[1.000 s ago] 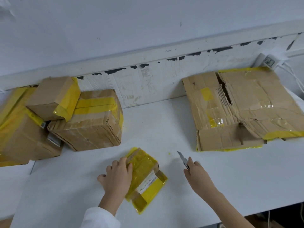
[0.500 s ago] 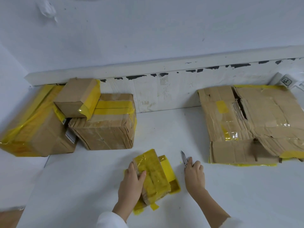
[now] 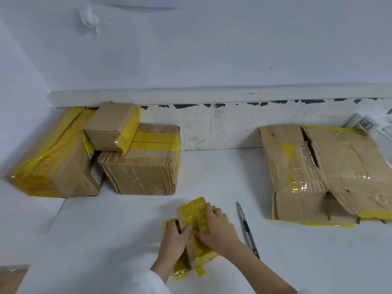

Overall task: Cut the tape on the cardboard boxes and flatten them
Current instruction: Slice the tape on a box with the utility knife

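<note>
A small cardboard box (image 3: 193, 213), wrapped almost all over in yellow tape, lies on the white table (image 3: 106, 240) near the front edge. My left hand (image 3: 176, 238) grips its left side, fingers curled over the edge. My right hand (image 3: 218, 228) lies on top of it, fingers bent over the right side. A utility knife (image 3: 247, 228) with its blade out lies loose on the table just right of my right hand. Three taped boxes are stacked at the back left: a large one (image 3: 53, 162), a middle one (image 3: 144, 166) and a small one (image 3: 110, 128) on top.
A pile of flattened cardboard (image 3: 331, 172) with yellow tape strips lies at the back right. A white plug socket (image 3: 366, 124) sits by the wall behind it. The wall's white ledge (image 3: 212, 94) runs along the back.
My right hand has put the knife down on the table and moved left onto the small yellow box. Both hands now hold that box. The camera tilted up.
</note>
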{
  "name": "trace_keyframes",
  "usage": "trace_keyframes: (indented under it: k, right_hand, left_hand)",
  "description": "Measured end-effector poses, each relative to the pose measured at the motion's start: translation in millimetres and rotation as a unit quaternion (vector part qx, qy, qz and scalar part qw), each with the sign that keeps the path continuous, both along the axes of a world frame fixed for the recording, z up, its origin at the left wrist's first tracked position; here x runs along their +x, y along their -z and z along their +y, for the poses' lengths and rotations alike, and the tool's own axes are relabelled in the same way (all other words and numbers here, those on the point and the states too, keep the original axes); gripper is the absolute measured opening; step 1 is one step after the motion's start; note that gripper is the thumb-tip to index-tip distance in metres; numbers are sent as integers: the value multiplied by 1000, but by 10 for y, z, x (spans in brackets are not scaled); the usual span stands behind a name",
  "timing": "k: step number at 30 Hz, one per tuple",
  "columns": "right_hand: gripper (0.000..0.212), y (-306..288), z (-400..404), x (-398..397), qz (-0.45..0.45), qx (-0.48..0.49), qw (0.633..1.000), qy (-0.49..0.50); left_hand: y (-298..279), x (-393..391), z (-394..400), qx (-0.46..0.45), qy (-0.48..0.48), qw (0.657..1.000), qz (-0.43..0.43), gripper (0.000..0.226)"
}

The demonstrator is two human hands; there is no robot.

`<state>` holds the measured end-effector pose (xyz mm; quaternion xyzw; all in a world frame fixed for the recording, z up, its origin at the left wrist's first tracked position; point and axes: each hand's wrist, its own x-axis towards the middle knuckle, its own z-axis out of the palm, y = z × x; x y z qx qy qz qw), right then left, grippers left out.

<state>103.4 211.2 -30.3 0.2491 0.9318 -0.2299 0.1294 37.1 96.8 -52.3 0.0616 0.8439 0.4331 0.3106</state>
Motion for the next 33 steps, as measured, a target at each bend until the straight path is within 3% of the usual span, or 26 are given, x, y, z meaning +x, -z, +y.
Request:
trace_keyframes:
  k: [10, 12, 14, 17, 18, 21, 23, 26, 29, 31, 33]
  right_hand:
    - [67, -83, -329, -256, -103, 199, 975, 4]
    - [58, -41, -375, -269, -77, 205, 976, 10]
    - [55, -50, -376, -241, -51, 196, 979, 26]
    - [69, -236, -302, -210, -36, 178, 983, 35]
    - [62, -287, -257, -188, -37, 165, 985, 25]
    - [15, -245, -23, -169, -40, 92, 995, 1]
    - [30, -239, 173, -150, -35, 42, 998, 8]
    - [36, -238, 395, -47, 6, -91, 995, 43]
    - [37, -267, 474, 44, 25, -193, 977, 89]
    - [35, -270, 459, 21, 24, -177, 979, 95]
    - [30, -272, 380, -41, 9, -95, 993, 69]
  left_hand:
    - [7, 70, 9, -33, 21, 999, 38, 28]
    - [-1, 99, 12, -58, 24, 996, 58, 24]
    - [-13, 116, 19, -77, 25, 994, 71, 24]
    - [-29, 130, 31, -91, 32, 992, 76, 31]
    - [-31, 134, 34, -94, 32, 992, 77, 32]
    - [-9, 133, 35, -107, 42, 989, 90, 33]
    - [-8, 131, 39, -114, 50, 988, 97, 33]
    - [-44, 140, 32, -129, 64, 984, 109, 35]
    - [-154, 176, 72, -223, 83, 950, 201, 54]
    - [-240, 209, 152, -283, 117, 911, 275, 66]
    - [-322, 217, 267, -310, 137, 901, 271, 73]
